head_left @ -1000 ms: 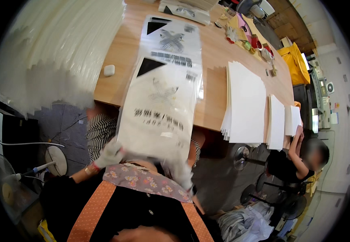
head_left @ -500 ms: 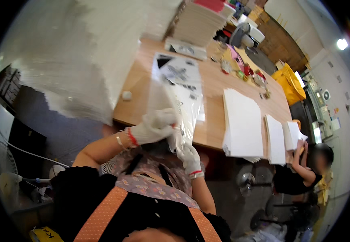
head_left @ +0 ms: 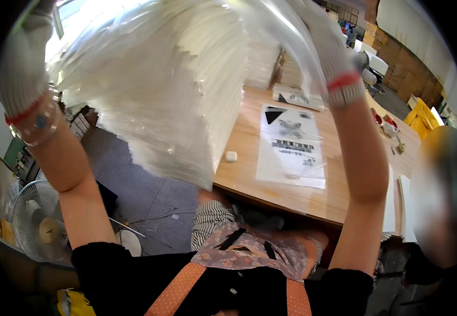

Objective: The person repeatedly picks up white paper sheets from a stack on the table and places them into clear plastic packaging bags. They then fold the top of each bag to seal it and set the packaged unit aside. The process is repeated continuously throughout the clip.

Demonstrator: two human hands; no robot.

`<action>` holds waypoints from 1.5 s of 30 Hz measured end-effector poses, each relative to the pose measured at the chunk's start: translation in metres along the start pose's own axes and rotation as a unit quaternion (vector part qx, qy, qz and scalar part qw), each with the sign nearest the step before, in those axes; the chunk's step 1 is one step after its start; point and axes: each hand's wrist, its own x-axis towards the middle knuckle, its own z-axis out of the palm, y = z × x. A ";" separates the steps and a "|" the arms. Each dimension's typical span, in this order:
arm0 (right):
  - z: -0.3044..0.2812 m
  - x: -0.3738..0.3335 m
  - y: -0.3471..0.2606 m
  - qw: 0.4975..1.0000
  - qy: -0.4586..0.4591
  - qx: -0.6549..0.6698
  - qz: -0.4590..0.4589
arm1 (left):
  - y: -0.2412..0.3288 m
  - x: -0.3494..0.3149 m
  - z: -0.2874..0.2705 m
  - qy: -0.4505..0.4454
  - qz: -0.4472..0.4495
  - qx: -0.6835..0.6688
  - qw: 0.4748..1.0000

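Your left hand and right hand flank the plastic-wrapped stack, spread apparently to span it, finger closure impossible to tell; right of it, the printed plastic packet lies flat, bench-supported.

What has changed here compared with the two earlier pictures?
The gloved left hand rose leftward, beside the stack of plastic bags; the gloved right hand rose too, beside glossy plastic film. What they grip now is unclear. The printed plastic bag held between them is gone from there. A second printed bag and the small white case stayed on the table.
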 end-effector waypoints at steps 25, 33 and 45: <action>-0.153 -0.480 0.189 0.736 0.378 -0.157 0.540 | -0.109 -0.331 0.450 -0.276 -0.307 -0.133 0.901; -0.130 -0.489 0.196 0.722 0.516 -0.157 0.433 | -0.123 -0.232 0.620 -0.290 -0.164 0.081 0.939; -0.106 -0.471 0.186 0.764 0.422 0.065 0.485 | -0.142 -0.168 0.593 -0.410 -0.373 -0.144 0.820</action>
